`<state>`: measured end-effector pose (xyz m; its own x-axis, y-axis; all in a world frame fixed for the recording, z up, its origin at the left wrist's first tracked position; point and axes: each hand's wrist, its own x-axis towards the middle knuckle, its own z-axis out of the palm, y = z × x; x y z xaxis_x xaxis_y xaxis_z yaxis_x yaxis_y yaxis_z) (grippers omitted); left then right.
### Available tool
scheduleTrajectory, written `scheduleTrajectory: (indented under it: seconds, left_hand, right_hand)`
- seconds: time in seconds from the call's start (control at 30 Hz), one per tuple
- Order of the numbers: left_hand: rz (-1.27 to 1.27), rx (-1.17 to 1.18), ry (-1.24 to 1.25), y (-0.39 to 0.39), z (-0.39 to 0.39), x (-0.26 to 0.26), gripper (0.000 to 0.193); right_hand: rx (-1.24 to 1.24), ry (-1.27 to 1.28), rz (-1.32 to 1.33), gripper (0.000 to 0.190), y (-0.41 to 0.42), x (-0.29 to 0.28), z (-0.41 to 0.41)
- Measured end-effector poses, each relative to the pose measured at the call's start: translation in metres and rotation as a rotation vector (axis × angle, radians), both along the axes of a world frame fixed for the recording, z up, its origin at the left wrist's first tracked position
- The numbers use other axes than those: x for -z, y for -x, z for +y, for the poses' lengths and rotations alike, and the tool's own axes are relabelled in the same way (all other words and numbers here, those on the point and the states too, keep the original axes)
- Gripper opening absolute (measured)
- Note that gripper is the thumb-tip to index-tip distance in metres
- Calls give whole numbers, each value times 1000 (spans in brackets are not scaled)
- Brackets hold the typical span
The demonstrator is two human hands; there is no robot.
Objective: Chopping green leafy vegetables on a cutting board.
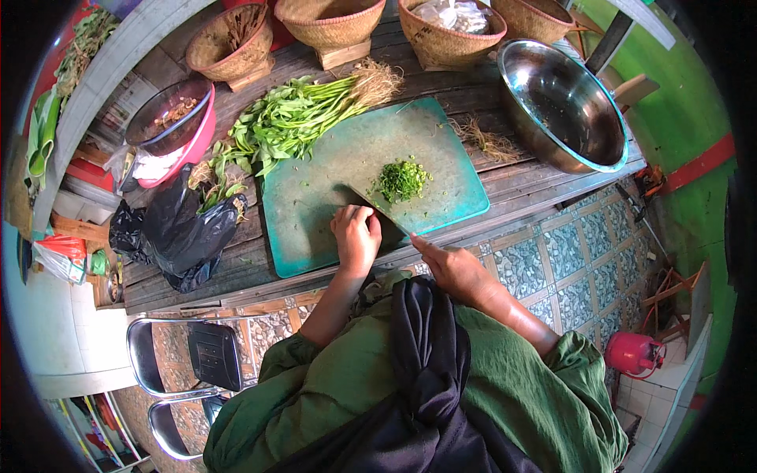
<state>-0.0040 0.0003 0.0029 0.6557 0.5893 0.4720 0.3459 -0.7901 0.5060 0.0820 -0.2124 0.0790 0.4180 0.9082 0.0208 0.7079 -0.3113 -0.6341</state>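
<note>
My right hand (455, 269) grips a kitchen knife (381, 211), its blade slanting up and left over the cutting board. Close beside the blade, my left hand (358, 239) is held with curled fingers; whether it touches the metal or pinches anything is hidden. A small heap of finely chopped greens (401, 179) lies just beyond the blade on the worn green-edged cutting board (331, 171). Along the board's far left edge rests a bunch of leafy water spinach (295, 115) with its roots on. Trimmed roots (485, 139) lie off the right edge.
Several woven baskets (331, 23) stand along the back of the wooden table (242, 278). A large metal basin (562, 106) sits at the right. On the left are a black plastic bag (183, 230) and a pink basin (198, 133). Folding chairs (183, 355) and a red gas cylinder (633, 353) flank me.
</note>
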Motion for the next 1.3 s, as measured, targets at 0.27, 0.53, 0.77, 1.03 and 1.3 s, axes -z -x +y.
scheduleTrajectory:
  seconds: [0.27, 0.53, 0.77, 1.03, 1.3]
  left_hand:
    - [-15, 11, -1, 0, -1, -1, 10]
    - [-16, -10, 12, 2, 3, 4, 9]
    - [-62, 33, -46, 2, -3, -13, 8]
    - [-11, 8, 75, 8, 1, -5, 6]
    - [23, -13, 30, 8, 0, -4, 7]
  right_hand:
    - [20, -10, 28, 46, 2, 15, -4]
    - [-16, -62, 48, 41, 4, 7, -13]
    - [16, -199, 68, 41, 1, 21, 6]
    - [29, -110, 71, 42, 1, 9, -10]
    - [-7, -42, -27, 49, 7, 14, -8]
